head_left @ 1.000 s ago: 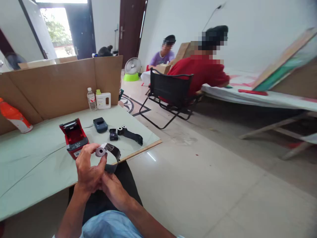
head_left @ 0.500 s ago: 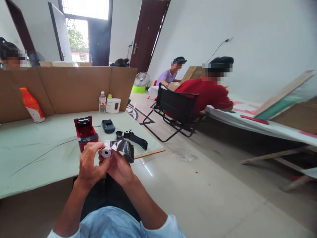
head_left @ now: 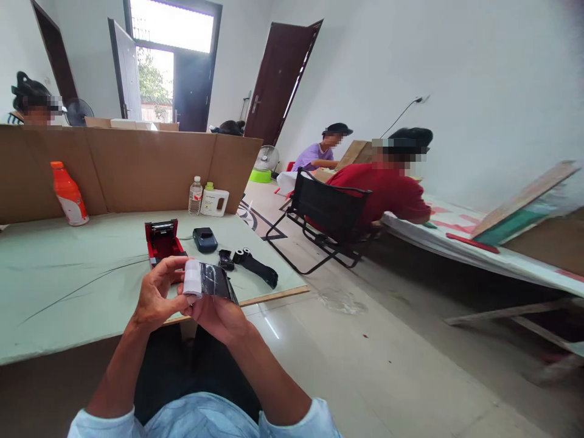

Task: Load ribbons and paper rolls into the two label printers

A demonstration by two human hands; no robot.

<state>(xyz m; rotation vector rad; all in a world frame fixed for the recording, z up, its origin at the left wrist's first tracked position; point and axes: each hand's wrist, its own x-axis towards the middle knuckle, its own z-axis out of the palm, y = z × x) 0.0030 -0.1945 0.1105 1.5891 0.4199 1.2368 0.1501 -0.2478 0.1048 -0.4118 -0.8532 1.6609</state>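
Both my hands are raised in front of me over the near edge of the pale green table point(head_left: 68, 286). My left hand point(head_left: 157, 292) pinches a small white paper roll point(head_left: 192, 278). My right hand point(head_left: 216, 313) grips the same roll from below, where a shiny black wrapper point(head_left: 216, 281) hangs around it. Just beyond my hands an open red label printer point(head_left: 162, 240) stands on the table. A dark blue device point(head_left: 205, 239) lies to its right. Two more black-wrapped rolls point(head_left: 250, 263) lie near the table's right corner.
A cardboard screen point(head_left: 137, 164) stands along the table's far side, with an orange bottle point(head_left: 69, 193), a clear bottle point(head_left: 195, 196) and a white jug point(head_left: 214, 201) against it. A black folding chair point(head_left: 331, 213) holds a person in red at a second table. Other people sit behind.
My hands lifted the roll and turned it, so the white paper now shows more out of the black wrapper. My view has tilted upward.
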